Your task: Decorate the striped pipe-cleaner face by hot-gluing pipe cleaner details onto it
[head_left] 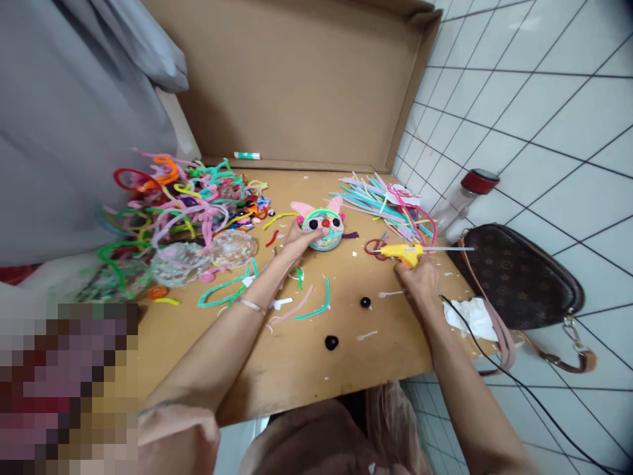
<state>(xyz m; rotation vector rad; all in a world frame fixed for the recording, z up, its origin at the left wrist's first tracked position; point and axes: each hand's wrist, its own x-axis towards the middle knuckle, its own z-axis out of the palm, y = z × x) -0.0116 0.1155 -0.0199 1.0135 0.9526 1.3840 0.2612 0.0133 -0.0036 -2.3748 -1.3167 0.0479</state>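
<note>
My left hand (pixel 297 240) grips a round craft animal (pixel 325 239) with pink ears, black eyes and a red nose, near the middle of the table. Its clear body shows coloured strands inside. In my right hand (pixel 420 276) is a yellow hot glue gun (pixel 403 253), its nozzle pointing left and a glue stick jutting out behind. Red-handled scissors (pixel 376 247) lie by the nozzle, partly hidden. Two black round pieces (pixel 365 302) rest on the table nearer to me, beside small pale spoon-shaped bits (pixel 366 336).
A heap of coloured pipe cleaners (pixel 198 198) and clear balls (pixel 232 248) fills the left side. More pipe cleaners (pixel 363 198), a bottle (pixel 457 201), a brown bag (pixel 519 274) and crumpled tissue (pixel 469 318) lie right. A black cord (pixel 487 359) trails from my right hand.
</note>
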